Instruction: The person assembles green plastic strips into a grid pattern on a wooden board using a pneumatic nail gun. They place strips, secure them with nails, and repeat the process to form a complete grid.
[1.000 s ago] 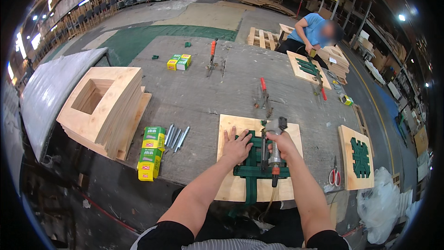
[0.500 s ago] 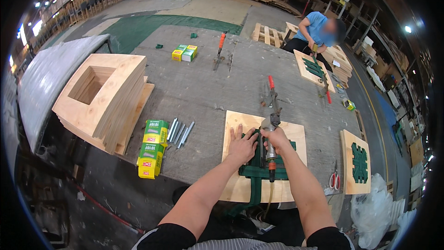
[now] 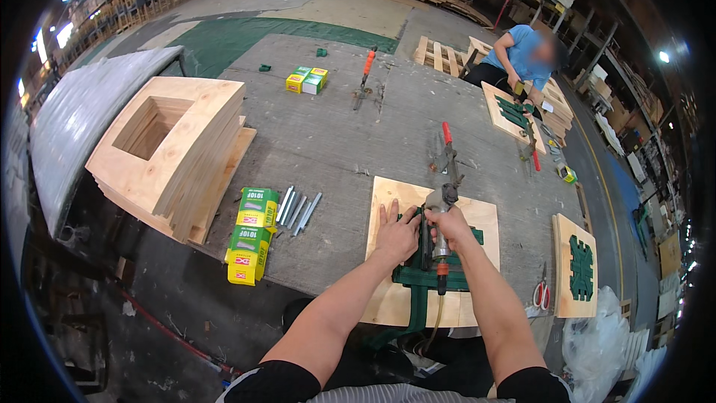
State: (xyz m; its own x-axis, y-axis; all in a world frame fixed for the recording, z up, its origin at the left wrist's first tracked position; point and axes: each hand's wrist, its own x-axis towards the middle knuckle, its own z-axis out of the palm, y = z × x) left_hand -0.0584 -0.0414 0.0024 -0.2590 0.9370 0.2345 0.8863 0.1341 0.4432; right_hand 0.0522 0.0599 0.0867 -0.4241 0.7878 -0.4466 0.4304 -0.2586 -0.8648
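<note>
A plywood board (image 3: 385,192) lies in front of me with woven dark-green webbing (image 3: 418,277) across it. One webbing strip (image 3: 418,309) hangs over the board's near edge. My right hand (image 3: 450,225) is wrapped round the grip of a metal pneumatic staple gun (image 3: 443,200), whose magazine rests over the webbing. An air hose (image 3: 435,312) runs from it down toward me. Fingers spread, my left hand (image 3: 398,236) lies flat on the board and webbing just left of the gun. Beyond the gun stands a red-handled toggle clamp (image 3: 449,153). The webbing directly beneath the gun is hidden.
At left, cut-out plywood boards (image 3: 201,138) are stacked near staple boxes (image 3: 252,235) and staple strips (image 3: 300,213). Right of my board lie red-handled scissors (image 3: 541,295) and a webbed board (image 3: 581,269). Another clamp (image 3: 367,75) stands farther off. A co-worker (image 3: 522,48) works at the far right.
My view has shifted slightly, so the table's things sit a little farther right. Both hands and the staple gun stay in nearly the same place on the webbing.
</note>
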